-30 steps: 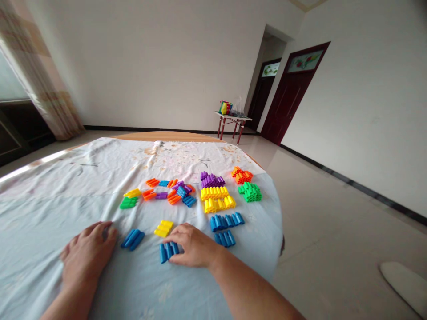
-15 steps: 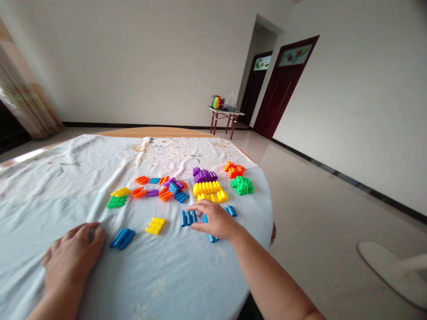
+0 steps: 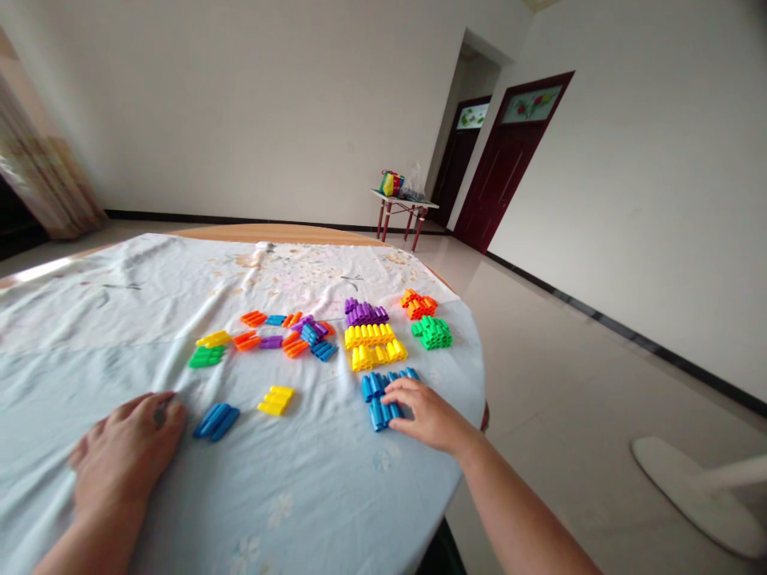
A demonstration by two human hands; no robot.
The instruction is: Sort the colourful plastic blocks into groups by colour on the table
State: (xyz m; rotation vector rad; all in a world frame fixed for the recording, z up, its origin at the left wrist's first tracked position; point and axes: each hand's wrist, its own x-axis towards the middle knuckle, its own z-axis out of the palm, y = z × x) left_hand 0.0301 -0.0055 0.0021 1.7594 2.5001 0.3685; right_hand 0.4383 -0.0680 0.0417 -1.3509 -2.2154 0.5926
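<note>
My right hand (image 3: 428, 415) is at a cluster of blue tube-shaped plastic blocks (image 3: 375, 389) on the right of the cloth. Its thumb and fingers are curled around the blocks in the near row of that cluster; the fingertips partly hide them. My left hand (image 3: 129, 443) lies flat on the cloth with nothing in it, fingers spread a little. Just to its right is a separate blue block (image 3: 216, 422), and farther right a yellow block (image 3: 276, 401). Behind the blue cluster sit groups of yellow blocks (image 3: 375, 347) and purple blocks (image 3: 365, 312).
Green blocks (image 3: 432, 332) and orange blocks (image 3: 418, 304) stand near the table's right edge. Mixed-colour blocks (image 3: 295, 345) lie mid-table, with a green block (image 3: 207, 356) to their left. A small side table (image 3: 413, 201) bears bags. A white round base (image 3: 689, 487) stands on the floor.
My right hand has moved right and slightly nearer. The blue block that was at its fingertips has left its place and is now among the blue cluster. My left hand stays put.
</note>
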